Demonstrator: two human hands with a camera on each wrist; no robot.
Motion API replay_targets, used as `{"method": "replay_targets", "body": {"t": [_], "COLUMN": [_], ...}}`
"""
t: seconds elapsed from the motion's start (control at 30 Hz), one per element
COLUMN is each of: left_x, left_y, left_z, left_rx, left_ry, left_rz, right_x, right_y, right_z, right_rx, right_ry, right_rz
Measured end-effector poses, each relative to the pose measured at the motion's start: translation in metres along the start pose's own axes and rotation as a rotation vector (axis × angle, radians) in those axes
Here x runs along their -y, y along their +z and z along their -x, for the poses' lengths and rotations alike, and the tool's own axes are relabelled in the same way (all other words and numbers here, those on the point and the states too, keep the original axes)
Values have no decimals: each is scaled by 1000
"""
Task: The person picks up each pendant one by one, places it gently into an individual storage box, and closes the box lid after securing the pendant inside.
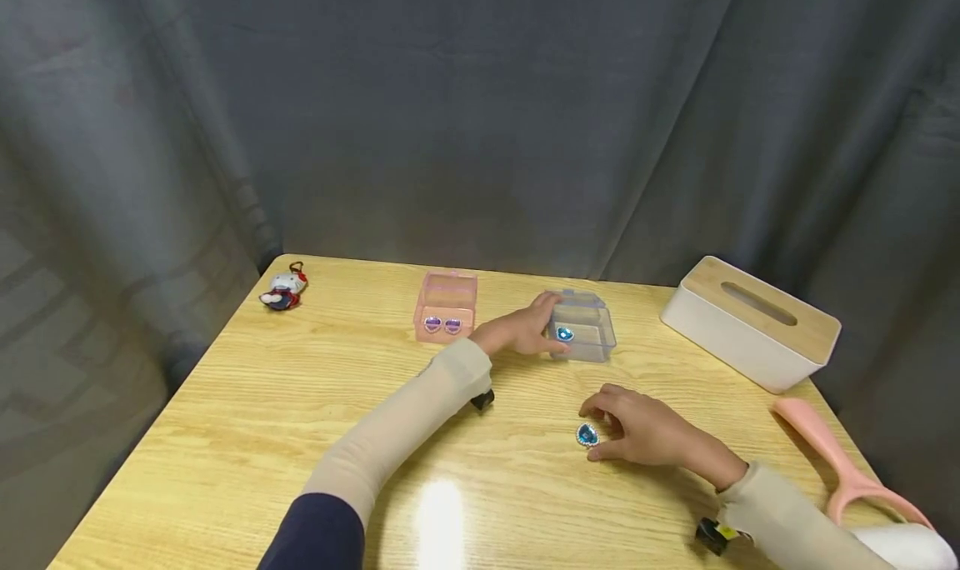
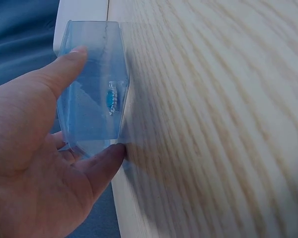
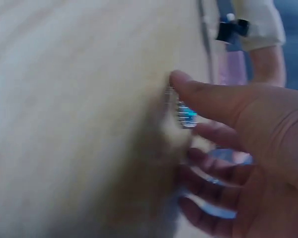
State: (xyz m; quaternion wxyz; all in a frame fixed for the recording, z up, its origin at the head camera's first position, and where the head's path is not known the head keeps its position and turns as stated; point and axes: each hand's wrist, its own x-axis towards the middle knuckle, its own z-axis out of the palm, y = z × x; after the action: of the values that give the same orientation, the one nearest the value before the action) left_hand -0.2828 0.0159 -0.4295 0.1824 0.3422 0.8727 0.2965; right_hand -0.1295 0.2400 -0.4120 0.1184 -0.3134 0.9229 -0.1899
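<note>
The loose gem (image 1: 587, 435) lies at nine o'clock from my right hand (image 1: 645, 428), between its parted, curved fingers; whether they pinch it, I cannot tell. My left hand (image 1: 527, 328) holds the box (image 1: 594, 354), at twelve o'clock from that gem.

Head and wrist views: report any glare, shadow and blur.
Head view: white glare on the pale wooden table, near the frame's bottom edge; left wrist view: shadow on the table beside the clear blue plastic box; right wrist view: blurred wood grain, broad shadow beside the right hand.
</note>
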Motion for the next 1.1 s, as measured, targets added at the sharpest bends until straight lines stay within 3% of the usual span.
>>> {"method": "replay_targets", "body": {"t": [0.2, 0.43, 0.63, 0.9, 1.1], "left_x": [1, 3, 3, 2, 2], "left_y": [0, -1, 1, 1, 1], "left_z": [0, -1, -1, -1, -1], "left_rx": [-5, -15, -5, 14, 1], "left_ry": [7, 20, 14, -1, 13], "left_rz": [-2, -12, -6, 0, -25], "right_x": [-7, -9, -21, -55, -77], "right_y": [14, 13, -14, -62, -74], "right_z": [-2, -5, -9, -22, -41], "right_rx": [-116, -115, -69, -321, -342], "right_ry": [-87, -134, -71, 124, 134], "right_rz": [-1, -22, -46, -11, -23]}}
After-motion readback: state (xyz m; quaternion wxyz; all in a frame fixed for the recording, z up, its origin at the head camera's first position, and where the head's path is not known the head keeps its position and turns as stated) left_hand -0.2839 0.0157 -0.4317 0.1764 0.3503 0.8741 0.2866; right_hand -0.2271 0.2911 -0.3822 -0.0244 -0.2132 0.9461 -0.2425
